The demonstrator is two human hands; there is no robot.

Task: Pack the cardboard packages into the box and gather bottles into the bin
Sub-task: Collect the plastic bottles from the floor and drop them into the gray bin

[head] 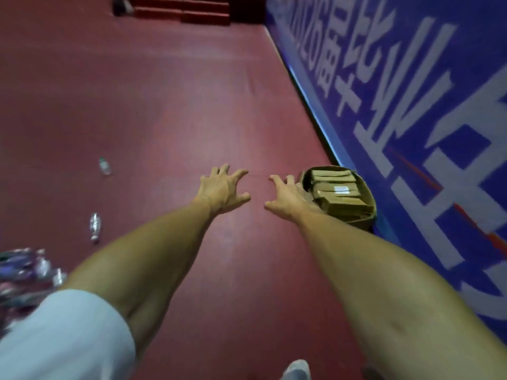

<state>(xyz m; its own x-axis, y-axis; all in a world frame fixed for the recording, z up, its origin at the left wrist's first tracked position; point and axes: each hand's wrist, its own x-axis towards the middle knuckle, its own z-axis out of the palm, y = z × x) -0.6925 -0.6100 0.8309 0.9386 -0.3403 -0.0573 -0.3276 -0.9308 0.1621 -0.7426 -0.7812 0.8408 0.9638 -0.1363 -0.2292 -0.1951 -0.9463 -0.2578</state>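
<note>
A brown cardboard box (365, 215) stands on the red floor against the blue wall, filled with several cardboard packages (336, 189). My right hand (288, 197) reaches out with spread fingers just left of the box, overlapping its near-left rim, and holds nothing. My left hand (223, 187) is stretched forward beside it, fingers spread, empty, over bare floor. Two clear plastic bottles lie on the floor at the left, one farther (104, 166) and one nearer (95, 227). A heap of crushed bottles (24, 272) shows at the lower left edge.
A blue banner wall (411, 105) with white lettering runs along the right side. Dark red steps (192, 12) lie at the far end. A white shoe (297, 370) shows at the bottom edge. Red floor (164, 105) stretches ahead.
</note>
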